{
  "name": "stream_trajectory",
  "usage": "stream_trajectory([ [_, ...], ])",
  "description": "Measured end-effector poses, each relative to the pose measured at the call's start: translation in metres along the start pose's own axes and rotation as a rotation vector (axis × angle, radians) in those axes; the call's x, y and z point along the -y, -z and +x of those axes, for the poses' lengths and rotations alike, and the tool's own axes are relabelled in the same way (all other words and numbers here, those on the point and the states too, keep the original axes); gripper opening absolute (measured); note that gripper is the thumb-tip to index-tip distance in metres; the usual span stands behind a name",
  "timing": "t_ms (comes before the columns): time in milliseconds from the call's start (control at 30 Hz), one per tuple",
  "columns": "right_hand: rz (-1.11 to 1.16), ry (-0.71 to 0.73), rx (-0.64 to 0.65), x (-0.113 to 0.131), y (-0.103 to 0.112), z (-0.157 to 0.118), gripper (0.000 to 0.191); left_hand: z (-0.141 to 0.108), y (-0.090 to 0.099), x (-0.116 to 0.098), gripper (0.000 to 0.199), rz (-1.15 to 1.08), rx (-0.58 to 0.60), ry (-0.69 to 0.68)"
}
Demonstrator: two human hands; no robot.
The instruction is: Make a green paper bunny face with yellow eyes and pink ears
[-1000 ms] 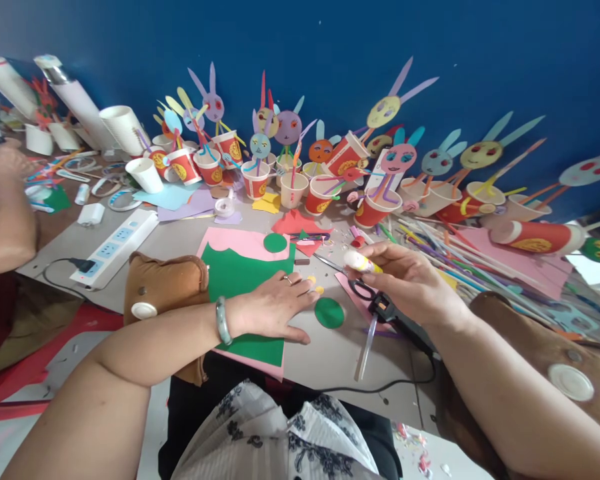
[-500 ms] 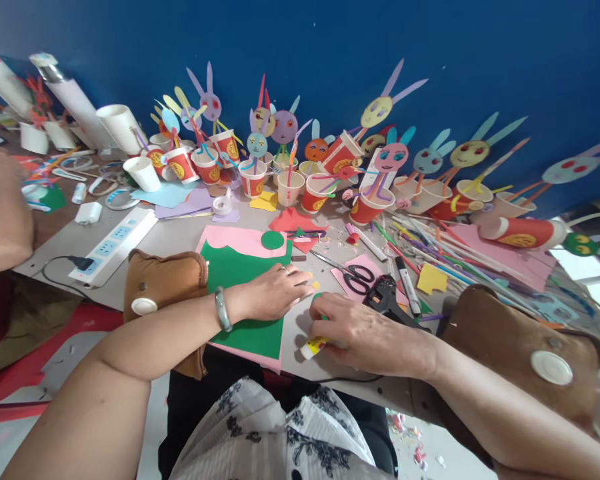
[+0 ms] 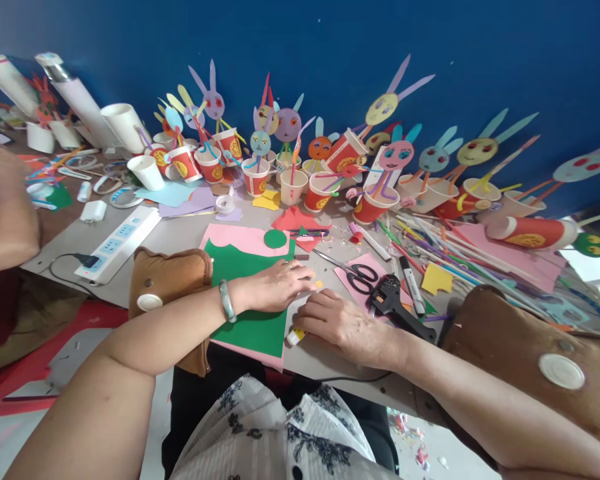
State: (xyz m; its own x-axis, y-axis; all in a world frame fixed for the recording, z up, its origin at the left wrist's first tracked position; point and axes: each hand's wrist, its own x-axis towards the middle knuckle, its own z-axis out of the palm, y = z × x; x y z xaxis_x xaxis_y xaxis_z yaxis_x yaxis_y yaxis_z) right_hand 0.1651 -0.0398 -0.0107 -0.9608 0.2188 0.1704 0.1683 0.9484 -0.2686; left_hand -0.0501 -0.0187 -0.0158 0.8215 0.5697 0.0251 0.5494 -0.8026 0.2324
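My left hand (image 3: 273,285), with a bracelet on its wrist, rests on the green paper (image 3: 253,337), its fingers stretched to the right. By its fingertips lies a small yellow paper piece (image 3: 319,285). Curled fingers of my right hand (image 3: 343,325) hold a glue stick (image 3: 295,336), whose white end and yellow label stick out at the left; the rest is hidden. Pink paper (image 3: 230,236) shows from under the green sheet, with a green paper disc (image 3: 275,239) on it. Right of my hands lie black-handled scissors (image 3: 363,279) and a black glue gun (image 3: 395,303).
Rabbit-faced paper figures in red paper cups (image 3: 375,203) line the blue wall. A power strip (image 3: 117,245) lies at left, pipe cleaners (image 3: 460,273) at right. Brown cushions (image 3: 173,275) flank my arms. Another person's arm (image 3: 7,210) is at far left.
My right hand has moved left with the glue stick, closer to the green paper and my left hand. My left hand stays on the green paper. The view has shifted slightly.
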Motion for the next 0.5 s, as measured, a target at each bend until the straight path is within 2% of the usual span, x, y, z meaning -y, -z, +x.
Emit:
stream_trajectory([
  [100, 0.093, -0.072, -0.045, -0.01, 0.021, -0.004, 0.02, 0.001, -0.004, 0.004, 0.029, -0.006, 0.009, 0.002],
  [167, 0.168, -0.166, -0.132, -0.021, 0.037, -0.009, 0.015, 0.001, -0.007, 0.006, 0.029, -0.008, 0.011, -0.007],
  [300, 0.089, -0.538, -0.334, -0.043, 0.059, -0.02, 0.013, -0.001, -0.007, 0.006, 0.029, -0.003, -0.009, -0.018],
  [433, 0.007, -0.911, -0.366, -0.054, 0.076, -0.031, 0.015, -0.001, -0.005, 0.004, 0.03, 0.009, -0.007, -0.022],
  [500, -0.004, -1.037, -0.356, -0.059, 0.086, -0.037, 0.016, -0.001, -0.005, 0.003, 0.03, 0.007, -0.011, -0.02],
])
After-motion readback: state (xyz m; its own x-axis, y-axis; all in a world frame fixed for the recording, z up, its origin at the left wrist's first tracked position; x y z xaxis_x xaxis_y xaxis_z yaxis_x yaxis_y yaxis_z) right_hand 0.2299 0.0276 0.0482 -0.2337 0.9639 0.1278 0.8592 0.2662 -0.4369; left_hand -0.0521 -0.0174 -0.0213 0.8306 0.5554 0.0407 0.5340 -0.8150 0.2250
